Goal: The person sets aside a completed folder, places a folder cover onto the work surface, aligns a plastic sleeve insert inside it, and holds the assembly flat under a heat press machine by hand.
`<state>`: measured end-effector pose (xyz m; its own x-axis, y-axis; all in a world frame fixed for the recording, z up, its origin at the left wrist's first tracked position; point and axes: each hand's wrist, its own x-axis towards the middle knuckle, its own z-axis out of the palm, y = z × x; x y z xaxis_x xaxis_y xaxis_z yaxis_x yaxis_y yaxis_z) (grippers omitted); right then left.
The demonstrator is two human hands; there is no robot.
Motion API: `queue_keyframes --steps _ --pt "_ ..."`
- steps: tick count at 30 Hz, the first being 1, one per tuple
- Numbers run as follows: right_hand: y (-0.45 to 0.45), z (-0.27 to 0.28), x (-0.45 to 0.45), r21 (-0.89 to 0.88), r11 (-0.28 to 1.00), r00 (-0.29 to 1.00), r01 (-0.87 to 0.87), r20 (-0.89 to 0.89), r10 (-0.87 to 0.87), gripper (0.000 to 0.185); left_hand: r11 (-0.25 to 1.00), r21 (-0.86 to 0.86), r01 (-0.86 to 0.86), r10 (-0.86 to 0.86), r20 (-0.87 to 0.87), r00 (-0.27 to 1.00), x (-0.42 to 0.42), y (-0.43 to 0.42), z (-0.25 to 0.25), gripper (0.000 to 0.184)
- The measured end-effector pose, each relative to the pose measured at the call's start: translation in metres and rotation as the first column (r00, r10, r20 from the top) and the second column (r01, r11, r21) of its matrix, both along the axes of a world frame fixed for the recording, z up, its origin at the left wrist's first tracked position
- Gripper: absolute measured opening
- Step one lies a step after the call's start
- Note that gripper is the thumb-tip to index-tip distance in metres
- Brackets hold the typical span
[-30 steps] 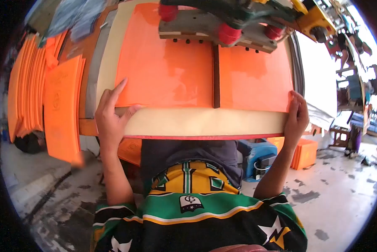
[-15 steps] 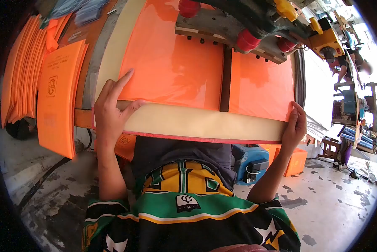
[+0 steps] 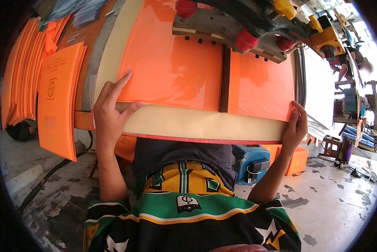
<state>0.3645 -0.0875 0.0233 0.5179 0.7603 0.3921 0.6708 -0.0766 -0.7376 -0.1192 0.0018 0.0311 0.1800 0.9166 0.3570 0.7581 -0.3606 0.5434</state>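
A glossy orange plastic sheet (image 3: 171, 75) lies on a cream board (image 3: 196, 124) with a red near edge. At the sheet's near left corner is my left hand (image 3: 110, 105), its index finger and thumb spread along the two edges. My right hand (image 3: 295, 126) has its fingers drawn together at the near right corner, seemingly pinching the sheet there. A dark narrow bar (image 3: 225, 80) crosses the orange surface from the machine towards me. Above the far part of the sheet sits the machine's grey metal head (image 3: 226, 35), which hides what lies under it.
Orange folders (image 3: 56, 101) with printed covers stand on the left, beside a tall stack of orange covers (image 3: 22, 80). Yellow knobs and a yellow control box (image 3: 327, 42) are at the upper right. White sheets (image 3: 318, 92) lie right of the board. Below stands a blue machine (image 3: 251, 164).
Very little differs. The view has shifted slightly, and both hands keep their places at the sheet's near corners.
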Motion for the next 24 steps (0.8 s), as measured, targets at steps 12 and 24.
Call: queue_keyframes --steps 12,24 --pt "-0.0002 0.0 0.0007 -0.016 1.0 1.0 0.022 0.001 -0.022 0.029 1.0 -0.002 -0.005 0.005 -0.02 1.0 -0.001 -0.001 0.0006 0.078" --pt "0.0003 0.0017 -0.002 -0.014 1.0 1.0 0.023 0.02 -0.022 0.029 1.0 0.012 -0.003 0.003 -0.017 1.0 -0.001 -0.0001 -0.0006 0.078"
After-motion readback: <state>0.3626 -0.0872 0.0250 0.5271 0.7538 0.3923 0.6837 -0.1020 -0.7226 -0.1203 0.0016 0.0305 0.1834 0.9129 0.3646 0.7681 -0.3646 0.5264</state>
